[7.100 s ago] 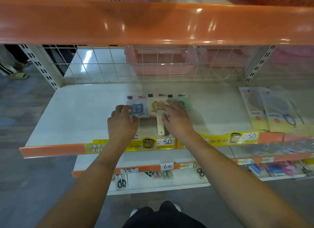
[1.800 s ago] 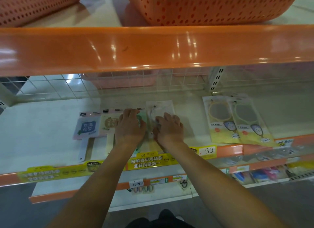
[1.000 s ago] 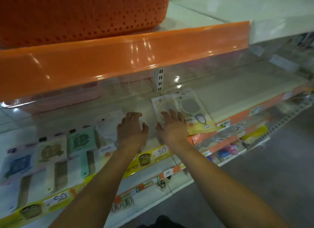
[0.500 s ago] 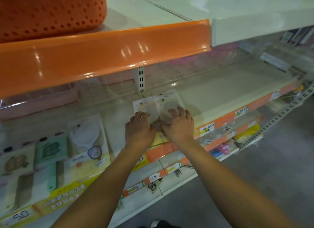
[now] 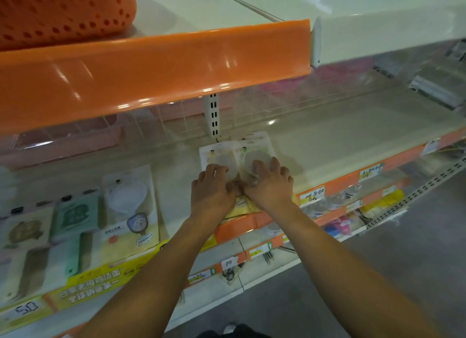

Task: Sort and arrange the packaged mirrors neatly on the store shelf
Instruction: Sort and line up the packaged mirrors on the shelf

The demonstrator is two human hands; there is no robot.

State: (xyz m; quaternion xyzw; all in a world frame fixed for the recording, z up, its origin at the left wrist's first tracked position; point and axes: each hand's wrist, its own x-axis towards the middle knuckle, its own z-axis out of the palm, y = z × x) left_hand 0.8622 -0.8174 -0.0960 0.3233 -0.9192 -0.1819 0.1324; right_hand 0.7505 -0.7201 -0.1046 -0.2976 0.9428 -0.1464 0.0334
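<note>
We have both hands on the pair of yellow-card mirror packs, which lie flat side by side on the shelf [image 5: 340,146] straight ahead of us, long axes running front to back. Our left hand [image 5: 213,188] presses the left pack [image 5: 214,156] with fingers bent but flat on it, and our right hand [image 5: 268,183] spreads over the right pack [image 5: 254,151], thumbs meeting at the seam. The sorted row, ending at the white mirror pack [image 5: 129,206], lies to our left, so we judge any slide goes that way, left hand nearer.
</note>
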